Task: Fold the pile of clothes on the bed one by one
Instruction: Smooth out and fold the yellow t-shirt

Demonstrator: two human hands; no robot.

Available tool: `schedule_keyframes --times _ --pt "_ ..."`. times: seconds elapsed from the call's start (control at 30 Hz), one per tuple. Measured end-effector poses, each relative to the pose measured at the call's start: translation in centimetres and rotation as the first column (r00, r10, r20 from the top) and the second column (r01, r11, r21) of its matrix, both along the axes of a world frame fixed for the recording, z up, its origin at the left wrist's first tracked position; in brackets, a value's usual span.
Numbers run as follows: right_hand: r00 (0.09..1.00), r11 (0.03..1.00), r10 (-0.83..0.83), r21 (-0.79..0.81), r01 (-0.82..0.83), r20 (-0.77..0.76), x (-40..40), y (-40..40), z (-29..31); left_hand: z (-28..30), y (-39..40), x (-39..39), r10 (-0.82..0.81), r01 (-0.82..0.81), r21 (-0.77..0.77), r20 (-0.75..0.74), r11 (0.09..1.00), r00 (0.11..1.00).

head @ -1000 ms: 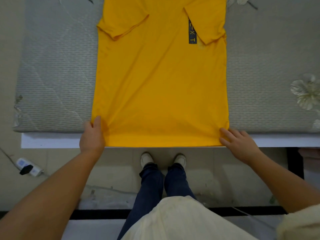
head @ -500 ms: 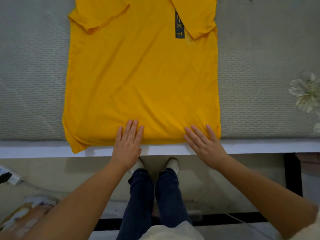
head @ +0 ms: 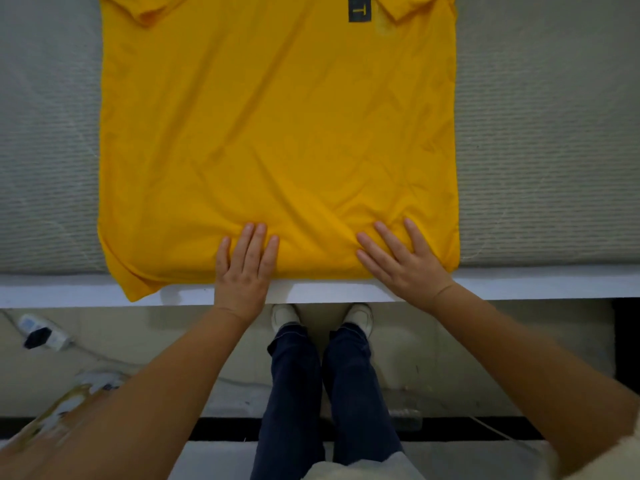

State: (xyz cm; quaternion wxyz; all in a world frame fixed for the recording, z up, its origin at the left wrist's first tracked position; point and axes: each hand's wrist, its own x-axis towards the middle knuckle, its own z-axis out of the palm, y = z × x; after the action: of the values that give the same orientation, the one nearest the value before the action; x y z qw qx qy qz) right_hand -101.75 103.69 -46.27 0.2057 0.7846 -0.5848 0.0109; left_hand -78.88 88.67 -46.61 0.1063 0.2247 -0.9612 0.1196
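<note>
Your yellow shirt is soft, matt cloth, creased near its hem; the grey mattress under it has a ribbed woven weave, its white edge smooth.

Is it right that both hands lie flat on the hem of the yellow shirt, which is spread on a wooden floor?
Not quite. In the head view the left hand and right hand do lie flat on the shirt hem, but the shirt is spread on a grey mattress, not a floor.
</note>
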Motion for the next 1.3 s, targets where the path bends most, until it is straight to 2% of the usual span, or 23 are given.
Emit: schedule_keyframes --times 0.13,0.23,0.43,0.53,0.6,0.7,0.8,0.97,1.1,1.2,1.3 --pt "0.999 0.997 -0.021 0.073 0.017 0.044 -0.1 0.2 0.1 -0.3 -0.2 -0.2 -0.011 0.009 -0.035 -0.06 0.999 0.998" --pt "0.998 0.989 -0.033 0.147 0.024 0.055 -0.1 0.4 1.0 0.0 -0.3 -0.2 -0.023 0.023 0.014 -0.045 1.0 0.999" --pt "0.985 0.95 -0.058 0.314 0.003 0.165 -1.0 -0.1 3.9 3.2 -0.8 -0.2 -0.051 0.034 0.287 0.054 0.957 0.997" --pt "0.959 0.953 -0.139 0.296 0.062 0.245 -1.5 -1.0 5.0 5.2 -2.5 0.0 -0.133 0.105 0.388 0.044 0.915 0.99" --pt "0.946 0.948 -0.199 0.294 0.12 0.256 -1.8 -1.5 5.9 6.4 -3.9 0.2 -0.11 0.081 0.409 0.047 0.909 0.993" --pt "0.937 0.929 -0.271 0.314 0.194 0.222 -1.8 -1.1 7.0 7.9 -5.8 1.0 0.004 -0.045 0.404 0.101 0.914 0.995" --pt "0.884 0.885 -0.401 0.348 0.308 0.238 -1.3 -0.6 7.6 8.4 -6.8 2.7 0.089 -0.143 0.393 0.151 0.909 0.984" --pt "0.835 0.817 -0.514 0.407 0.408 0.195 1.2 0.3 8.4 8.7 -6.6 5.2 0.106 -0.153 0.403 0.137 0.902 0.985" --pt "0.784 0.681 -0.608 0.589 0.435 0.124 3.3 2.1 9.8 10.2 -4.8 7.4 0.068 -0.175 0.474 0.235 0.863 0.97" --pt "0.761 0.615 -0.644 0.65 0.447 0.086 4.1 2.6 11.5 12.1 -4.9 8.8 -0.001 -0.158 0.505 0.301 0.848 0.954" --pt "0.696 0.549 -0.716 0.665 0.507 0.06 3.5 0.9 13.0 13.4 -7.7 9.2 0.11 -0.28 0.563 0.316 0.778 0.942"
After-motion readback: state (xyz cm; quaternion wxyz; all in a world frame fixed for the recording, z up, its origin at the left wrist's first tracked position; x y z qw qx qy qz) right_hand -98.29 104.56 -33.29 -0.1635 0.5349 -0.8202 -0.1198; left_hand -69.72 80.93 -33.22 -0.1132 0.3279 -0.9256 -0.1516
